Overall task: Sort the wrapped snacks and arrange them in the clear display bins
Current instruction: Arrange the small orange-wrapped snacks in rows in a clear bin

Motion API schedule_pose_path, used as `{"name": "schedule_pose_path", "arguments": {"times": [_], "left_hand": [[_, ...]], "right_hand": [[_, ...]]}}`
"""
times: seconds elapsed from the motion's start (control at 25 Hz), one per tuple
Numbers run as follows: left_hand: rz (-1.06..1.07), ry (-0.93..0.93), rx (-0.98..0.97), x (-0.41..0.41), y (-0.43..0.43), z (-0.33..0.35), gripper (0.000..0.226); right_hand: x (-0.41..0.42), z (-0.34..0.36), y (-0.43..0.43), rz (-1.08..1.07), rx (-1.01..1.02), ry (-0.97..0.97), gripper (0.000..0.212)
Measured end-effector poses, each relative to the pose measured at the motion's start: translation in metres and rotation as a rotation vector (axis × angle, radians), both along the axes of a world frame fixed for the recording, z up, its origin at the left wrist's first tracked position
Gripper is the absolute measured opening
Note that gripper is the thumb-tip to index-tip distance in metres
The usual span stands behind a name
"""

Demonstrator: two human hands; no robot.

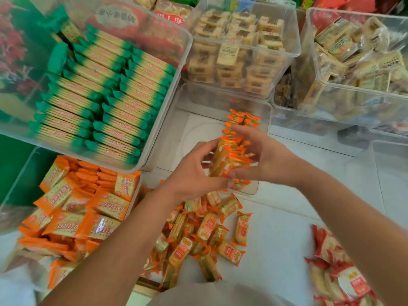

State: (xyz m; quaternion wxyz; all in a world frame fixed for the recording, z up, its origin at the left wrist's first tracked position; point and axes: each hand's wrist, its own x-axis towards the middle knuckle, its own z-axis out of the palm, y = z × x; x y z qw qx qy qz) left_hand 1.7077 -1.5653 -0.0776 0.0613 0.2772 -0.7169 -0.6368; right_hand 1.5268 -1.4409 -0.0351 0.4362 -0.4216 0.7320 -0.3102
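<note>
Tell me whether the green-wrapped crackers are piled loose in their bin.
No, the green-wrapped crackers stand packed in neat rows inside their clear bin.

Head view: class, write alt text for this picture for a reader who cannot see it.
A person's left hand and right hand grip a row of orange-wrapped snacks inside a clear bin. Loose orange snacks lie heaped on the white surface nearer the camera; green-wrapped crackers lie stacked at left.

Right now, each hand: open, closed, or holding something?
Left hand: holds the row of orange-wrapped snacks, fingers curled round it.
Right hand: holds the same row from the other side.
</note>
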Motion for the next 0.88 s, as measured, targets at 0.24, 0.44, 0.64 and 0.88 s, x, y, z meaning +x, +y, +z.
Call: {"name": "schedule_pose_path", "arguments": {"times": [0.24, 0.44, 0.64, 0.88], "left_hand": [[-0.115, -0.086, -0.150, -0.017, -0.035, -0.024, 0.102], [-0.071, -0.372, -0.317, -0.007, -0.049, -0.060, 0.071], [-0.235, -0.548, -0.337, -0.027, -0.049, -0.083, 0.070], [-0.398, -0.587, -0.327, -0.069, -0.040, -0.098, 0.073]], "right_hand": [[-0.020, -0.011, -0.044, 0.189, 0.082, 0.359, 0.080], [-0.005, -0.085, -0.045, 0.284, 0.136, 0.632, 0.085], [0.000, -0.130, -0.042, 0.320, 0.267, 0.964, 0.087], [-0.006, -0.130, -0.038, 0.259, 0.182, 1.035, 0.084]]}}
